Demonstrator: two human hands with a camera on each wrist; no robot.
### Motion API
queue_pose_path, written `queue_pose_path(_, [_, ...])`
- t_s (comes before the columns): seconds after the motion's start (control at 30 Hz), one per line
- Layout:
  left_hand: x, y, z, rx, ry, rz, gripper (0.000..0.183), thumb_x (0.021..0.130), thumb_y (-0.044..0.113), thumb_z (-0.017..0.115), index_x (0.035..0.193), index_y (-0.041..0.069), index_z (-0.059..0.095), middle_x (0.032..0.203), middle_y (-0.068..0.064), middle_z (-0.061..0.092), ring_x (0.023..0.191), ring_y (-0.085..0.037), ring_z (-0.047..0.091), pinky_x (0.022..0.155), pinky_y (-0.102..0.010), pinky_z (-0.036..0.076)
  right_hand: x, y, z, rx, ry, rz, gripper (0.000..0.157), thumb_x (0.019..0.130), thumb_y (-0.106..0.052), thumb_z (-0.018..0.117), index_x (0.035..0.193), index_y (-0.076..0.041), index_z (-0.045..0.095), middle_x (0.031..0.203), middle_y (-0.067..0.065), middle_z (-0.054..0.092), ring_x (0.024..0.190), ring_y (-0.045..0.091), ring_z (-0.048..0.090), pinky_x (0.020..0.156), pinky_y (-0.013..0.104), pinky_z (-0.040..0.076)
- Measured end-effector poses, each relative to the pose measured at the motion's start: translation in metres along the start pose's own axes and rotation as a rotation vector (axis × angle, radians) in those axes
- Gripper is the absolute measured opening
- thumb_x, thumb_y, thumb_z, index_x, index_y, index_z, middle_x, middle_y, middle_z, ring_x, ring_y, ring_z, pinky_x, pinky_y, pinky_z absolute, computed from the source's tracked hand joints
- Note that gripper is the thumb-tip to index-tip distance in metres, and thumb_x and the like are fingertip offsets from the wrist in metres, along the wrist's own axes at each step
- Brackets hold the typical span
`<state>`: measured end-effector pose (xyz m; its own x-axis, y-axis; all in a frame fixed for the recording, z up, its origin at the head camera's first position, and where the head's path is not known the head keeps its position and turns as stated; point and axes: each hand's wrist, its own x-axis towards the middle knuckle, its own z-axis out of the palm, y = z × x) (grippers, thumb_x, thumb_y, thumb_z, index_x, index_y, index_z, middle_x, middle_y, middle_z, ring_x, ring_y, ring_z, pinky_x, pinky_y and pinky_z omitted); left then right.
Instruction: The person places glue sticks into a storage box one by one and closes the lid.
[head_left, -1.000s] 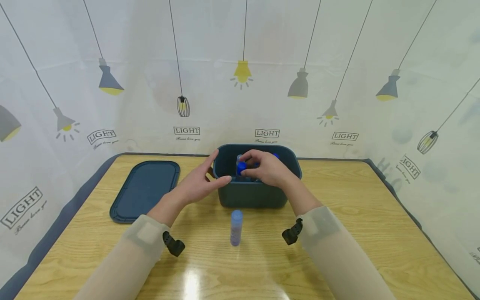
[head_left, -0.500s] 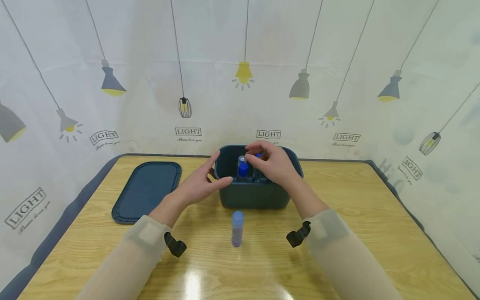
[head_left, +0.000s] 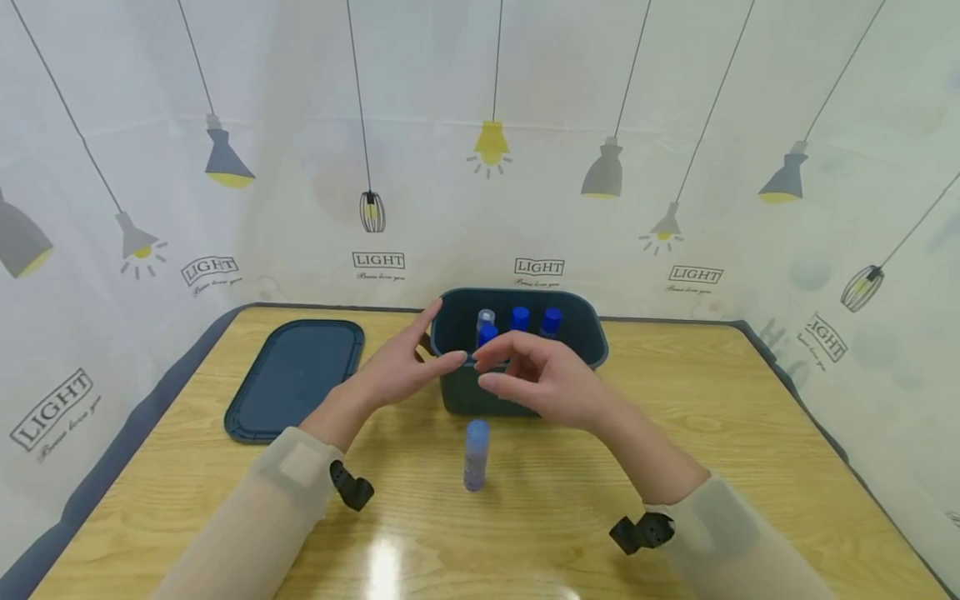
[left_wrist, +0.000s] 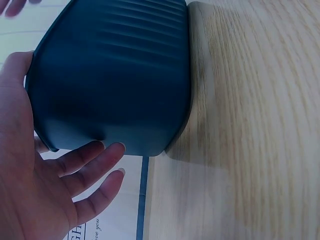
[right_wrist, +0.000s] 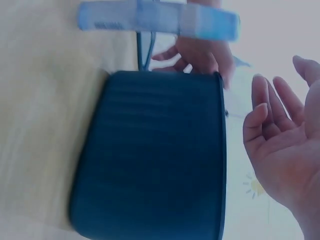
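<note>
A dark teal bin (head_left: pixel 487 393) stands on the table. My left hand (head_left: pixel 396 368) rests at its left end, thumb at the front rim; in the left wrist view the other fingers (left_wrist: pixel 95 167) touch the side wall, stretched loosely. Inside the bin stand several small bottles: blue caps show on a front one (head_left: pixel 487 334), a middle one (head_left: pixel 520 318) and a right one (head_left: pixel 551 321), with a clear-topped one (head_left: pixel 486 317) behind the front one. My right hand (head_left: pixel 543 379) hovers before the bin's front, fingers loosely bent around nothing. Below it stands a slim translucent bluish tube (head_left: pixel 475 457), upright.
A dark blue lid (head_left: pixel 300 379) lies flat on the table left of the bin. The wooden table (head_left: pixel 720 417) ends at a curtain (head_left: pixel 420 150) printed with lamps, close behind the bin. Black cameras sit on both wrists.
My right hand has let go of the blue-capped bottle inside the bin and moved back over the front rim toward me. The left hand stays at the bin's end.
</note>
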<state>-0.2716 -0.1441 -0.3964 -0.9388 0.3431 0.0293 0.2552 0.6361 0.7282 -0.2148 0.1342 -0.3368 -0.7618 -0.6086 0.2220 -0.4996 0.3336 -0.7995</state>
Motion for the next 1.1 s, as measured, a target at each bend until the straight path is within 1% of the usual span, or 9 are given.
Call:
queue_pose_path(0.13, [-0.001, 0.000, 0.000, 0.005, 0.000, -0.004, 0.105, 0.099, 0.076, 0.064, 0.178, 0.039, 0.006, 0.145, -0.012, 0.062, 0.116, -0.031, 0.068, 0.102, -0.053, 0.059, -0.012, 0.004, 0.011, 0.033, -0.111, 0.056, 0.035, 0.104, -0.026, 0.079, 0.137, -0.020, 0.071, 0.132, -0.001, 0.073, 0.089, 0.022, 0.068, 0.075, 0.029, 0.057])
queue_pose_path(0.23, [-0.001, -0.001, 0.001, 0.000, -0.001, -0.015, 0.105, 0.099, 0.076, 0.064, 0.178, 0.041, 0.006, 0.146, -0.013, 0.061, 0.117, -0.032, 0.068, 0.101, -0.053, 0.059, -0.018, 0.011, 0.018, 0.043, -0.169, 0.079, 0.040, 0.103, -0.027, 0.080, 0.141, -0.020, 0.070, 0.135, 0.001, 0.072, 0.089, 0.020, 0.068, 0.078, 0.030, 0.059])
queue_pose_path(0.33, [-0.001, -0.001, 0.002, -0.004, -0.003, -0.020, 0.104, 0.099, 0.076, 0.064, 0.177, 0.042, 0.006, 0.148, -0.013, 0.060, 0.119, -0.033, 0.067, 0.100, -0.053, 0.060, -0.023, 0.019, 0.024, 0.045, -0.199, 0.098, 0.042, 0.102, -0.027, 0.081, 0.142, -0.020, 0.069, 0.131, 0.000, 0.073, 0.089, 0.019, 0.069, 0.080, 0.032, 0.060])
queue_pose_path(0.47, [-0.001, -0.001, 0.002, -0.004, -0.006, -0.018, 0.104, 0.099, 0.075, 0.064, 0.178, 0.041, 0.006, 0.153, -0.015, 0.058, 0.121, -0.034, 0.067, 0.099, -0.052, 0.060, -0.027, 0.029, 0.031, 0.042, -0.224, 0.127, 0.042, 0.102, -0.027, 0.081, 0.141, -0.021, 0.069, 0.115, 0.002, 0.073, 0.087, 0.018, 0.068, 0.081, 0.033, 0.060])
queue_pose_path(0.6, [-0.001, -0.001, 0.002, 0.002, -0.006, -0.020, 0.105, 0.098, 0.076, 0.064, 0.178, 0.040, 0.005, 0.155, -0.016, 0.056, 0.122, -0.035, 0.067, 0.102, -0.054, 0.059, -0.029, 0.037, 0.036, 0.039, -0.235, 0.136, 0.038, 0.103, -0.026, 0.081, 0.138, -0.020, 0.069, 0.102, 0.002, 0.071, 0.084, 0.016, 0.067, 0.080, 0.033, 0.059])
queue_pose_path(0.77, [0.000, -0.001, 0.002, -0.001, -0.003, -0.028, 0.106, 0.098, 0.077, 0.065, 0.178, 0.041, 0.006, 0.157, -0.016, 0.055, 0.123, -0.035, 0.066, 0.104, -0.056, 0.058, -0.031, 0.041, 0.039, 0.053, -0.234, 0.124, 0.032, 0.104, -0.023, 0.078, 0.135, -0.019, 0.070, 0.105, 0.007, 0.072, 0.084, 0.013, 0.065, 0.079, 0.031, 0.058])
queue_pose_path(0.87, [-0.001, 0.000, 0.001, 0.000, -0.005, -0.024, 0.105, 0.098, 0.076, 0.064, 0.178, 0.040, 0.006, 0.158, -0.016, 0.055, 0.123, -0.035, 0.066, 0.104, -0.056, 0.058, -0.031, 0.042, 0.040, 0.056, -0.224, 0.112, 0.030, 0.105, -0.023, 0.077, 0.134, -0.020, 0.070, 0.108, 0.006, 0.071, 0.084, 0.012, 0.065, 0.078, 0.030, 0.058])
queue_pose_path(1.0, [-0.001, 0.001, 0.000, 0.000, -0.006, -0.028, 0.104, 0.099, 0.076, 0.064, 0.178, 0.041, 0.006, 0.156, -0.016, 0.056, 0.122, -0.035, 0.066, 0.104, -0.055, 0.058, -0.031, 0.040, 0.038, 0.030, -0.188, 0.073, 0.029, 0.104, -0.023, 0.078, 0.132, -0.020, 0.071, 0.108, 0.003, 0.071, 0.083, 0.012, 0.065, 0.077, 0.031, 0.058])
queue_pose_path(1.1, [-0.001, 0.002, 0.000, 0.002, -0.007, -0.026, 0.105, 0.099, 0.077, 0.064, 0.178, 0.041, 0.005, 0.154, -0.015, 0.057, 0.121, -0.034, 0.066, 0.104, -0.055, 0.058, -0.031, 0.034, 0.033, -0.005, -0.149, 0.041, 0.030, 0.103, -0.021, 0.080, 0.131, -0.019, 0.072, 0.106, 0.000, 0.071, 0.082, 0.011, 0.064, 0.075, 0.029, 0.057])
